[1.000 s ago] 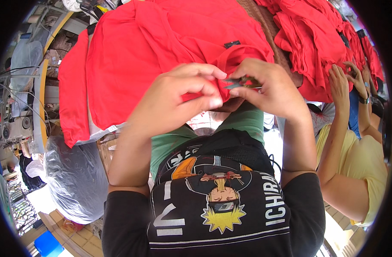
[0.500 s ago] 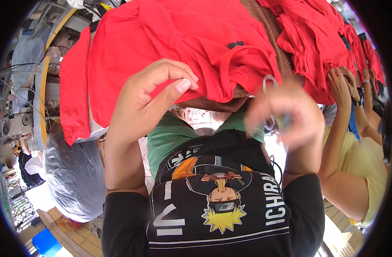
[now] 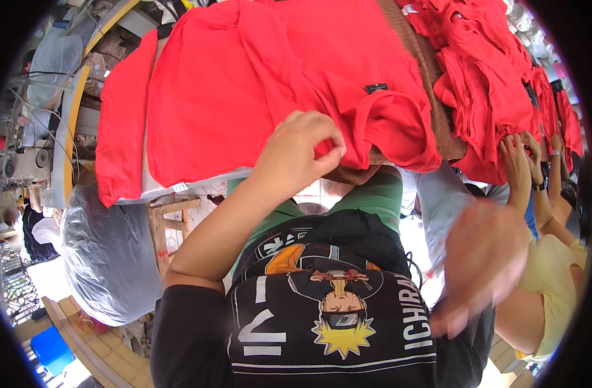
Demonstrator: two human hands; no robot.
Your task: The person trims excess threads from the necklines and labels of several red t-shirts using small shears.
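Observation:
A red shirt (image 3: 212,110) lies spread in front of me, its neckline (image 3: 399,123) and a small dark label (image 3: 376,88) toward the right. My left hand (image 3: 304,145) is at the shirt's near edge, left of the neckline. Its fingers are curled, with thumb and forefinger pinched together; what lies between them is too small to make out. My right hand (image 3: 487,258) is off the cloth, low on the right beside my body. Motion smears its fingers, so anything in it is hidden.
More red garments (image 3: 483,84) are heaped at the right, where a co-worker's hands (image 3: 519,158) touch the cloth. Brown fabric (image 3: 416,48) shows between the heaps. At the left stand a large bag wrapped in clear plastic (image 3: 108,258) and a wooden stool (image 3: 170,226).
My left hand has moved right along the shirt's near edge toward the neckline. My right hand has swung right and down, away from the cloth; the grey metal loop beside it no longer shows.

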